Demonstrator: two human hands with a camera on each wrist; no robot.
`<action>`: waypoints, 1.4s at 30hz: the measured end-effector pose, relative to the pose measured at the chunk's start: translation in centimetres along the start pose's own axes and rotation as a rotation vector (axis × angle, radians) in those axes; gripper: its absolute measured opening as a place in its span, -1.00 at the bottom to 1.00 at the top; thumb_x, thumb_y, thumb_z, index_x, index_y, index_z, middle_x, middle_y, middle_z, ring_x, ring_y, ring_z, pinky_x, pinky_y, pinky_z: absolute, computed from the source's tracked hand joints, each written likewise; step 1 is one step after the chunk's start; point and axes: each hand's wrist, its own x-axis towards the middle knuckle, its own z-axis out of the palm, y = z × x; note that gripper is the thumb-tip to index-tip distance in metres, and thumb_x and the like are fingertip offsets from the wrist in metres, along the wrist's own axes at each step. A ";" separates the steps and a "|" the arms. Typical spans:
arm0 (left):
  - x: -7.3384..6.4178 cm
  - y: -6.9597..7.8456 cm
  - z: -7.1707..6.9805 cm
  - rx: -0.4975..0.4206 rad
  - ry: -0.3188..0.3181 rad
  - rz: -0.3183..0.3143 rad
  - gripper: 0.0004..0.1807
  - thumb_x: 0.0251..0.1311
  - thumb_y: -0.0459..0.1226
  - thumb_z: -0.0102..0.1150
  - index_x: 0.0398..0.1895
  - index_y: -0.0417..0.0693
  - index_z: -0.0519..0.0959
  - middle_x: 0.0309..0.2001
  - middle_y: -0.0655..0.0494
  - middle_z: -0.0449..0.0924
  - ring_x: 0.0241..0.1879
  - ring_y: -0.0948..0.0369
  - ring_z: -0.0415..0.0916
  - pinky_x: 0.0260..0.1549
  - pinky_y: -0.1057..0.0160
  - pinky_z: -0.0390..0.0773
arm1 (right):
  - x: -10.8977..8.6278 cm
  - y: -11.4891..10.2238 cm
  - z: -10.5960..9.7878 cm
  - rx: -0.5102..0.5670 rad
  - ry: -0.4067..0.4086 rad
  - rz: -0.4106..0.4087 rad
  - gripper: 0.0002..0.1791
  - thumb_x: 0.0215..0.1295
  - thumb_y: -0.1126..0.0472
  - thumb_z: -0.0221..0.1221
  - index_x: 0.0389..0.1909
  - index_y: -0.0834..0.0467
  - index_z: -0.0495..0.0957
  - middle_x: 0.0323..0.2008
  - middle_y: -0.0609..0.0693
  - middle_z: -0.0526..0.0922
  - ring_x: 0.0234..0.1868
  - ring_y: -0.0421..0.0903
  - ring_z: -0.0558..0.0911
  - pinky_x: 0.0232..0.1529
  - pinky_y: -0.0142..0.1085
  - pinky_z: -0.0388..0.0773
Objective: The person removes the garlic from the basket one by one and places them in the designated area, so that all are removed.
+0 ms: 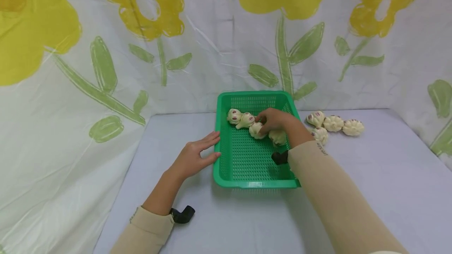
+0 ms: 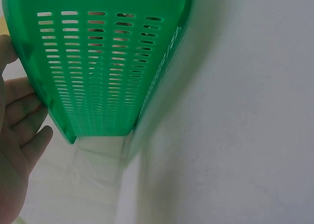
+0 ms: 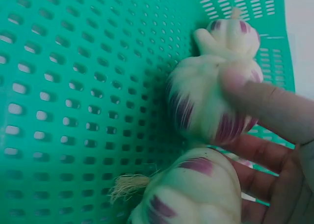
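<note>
A green plastic basket [image 1: 226, 181] with slotted walls stands on the table. Several pale garlic bulbs with purple patches lie in its far part, including one at the far left [image 1: 234, 116] and another near the right wall [image 1: 277, 138]. My right hand [image 1: 277, 120] reaches inside and grips a garlic bulb [image 3: 196, 96], the thumb on its upper side. Closer to the right wrist camera lies a neighbouring bulb [image 3: 196, 194] with dry roots. Beside the basket's left rim, my left hand [image 1: 192, 158] touches the rim with extended fingers.
Several more garlic bulbs [image 1: 333, 123] lie on the white table [image 1: 374, 175] to the right of the basket. A white curtain [image 1: 212, 66] with yellow flowers hangs behind and at the sides. Each wrist wears a black device [image 1: 183, 214].
</note>
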 end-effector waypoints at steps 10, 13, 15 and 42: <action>0.0 0.0 0.0 0.007 0.007 0.009 -0.44 0.24 -0.16 0.30 0.30 -0.13 0.50 0.36 0.14 0.41 0.36 0.19 0.35 0.23 0.08 0.48 | 0.3 -0.5 0.0 -0.077 -0.066 -0.002 -0.32 0.15 -0.10 0.38 0.27 0.04 0.46 0.11 0.13 0.58 0.10 0.07 0.57 0.06 -0.05 0.56; 0.0 0.0 -0.1 0.006 0.004 0.012 -0.44 0.24 -0.16 0.30 0.29 -0.14 0.50 0.36 0.12 0.41 0.36 0.17 0.35 0.23 0.08 0.48 | 0.2 -0.6 0.0 -0.076 -0.102 -0.013 -0.37 0.16 0.00 0.39 0.26 0.00 0.46 0.23 0.17 0.49 0.16 0.10 0.53 0.08 -0.04 0.55; 0.0 0.0 -0.1 0.005 0.001 0.009 -0.44 0.24 -0.16 0.30 0.29 -0.14 0.50 0.37 0.13 0.41 0.36 0.18 0.35 0.23 0.07 0.48 | 0.2 -0.7 0.0 -0.060 -0.146 -0.026 -0.37 0.17 0.08 0.39 0.27 -0.03 0.44 0.31 0.18 0.42 0.25 0.13 0.47 0.12 -0.02 0.53; 0.2 0.1 -0.1 -0.007 -0.015 0.000 -0.43 0.25 -0.16 0.29 0.31 -0.13 0.48 0.39 0.14 0.38 0.37 0.17 0.35 0.23 0.08 0.48 | 0.3 -1.4 0.6 -0.147 -0.228 -0.050 -0.12 0.13 0.07 0.42 0.48 -0.03 0.25 0.46 0.14 0.25 0.46 0.17 0.22 0.34 0.10 0.34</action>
